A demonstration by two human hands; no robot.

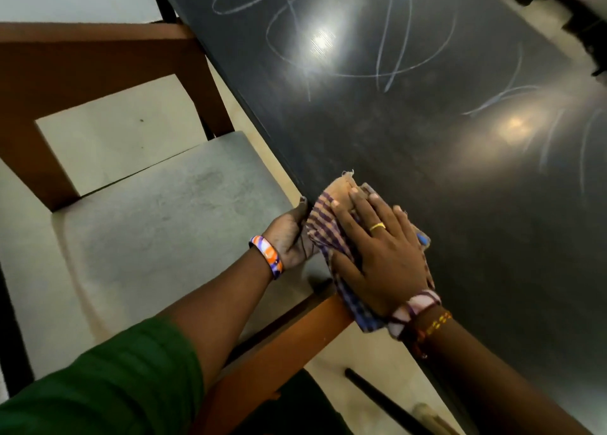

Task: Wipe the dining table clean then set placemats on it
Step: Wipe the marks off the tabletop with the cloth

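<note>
1. Your green sleeve (98, 379) sits nearest, soft and creased.
2. Your right hand (381, 254) lies flat, fingers straight and spread, pressing a striped, frayed cloth (331, 224) onto the dark glossy table (427, 122) at its near edge.
3. Your left hand (290, 234) cups under that edge, touching the cloth's overhang.
4. Pale chalky scribbles (387, 47) cross the tabletop.
5. Beside it stands a brown wooden chair (98, 57) with a grey padded seat.
</note>
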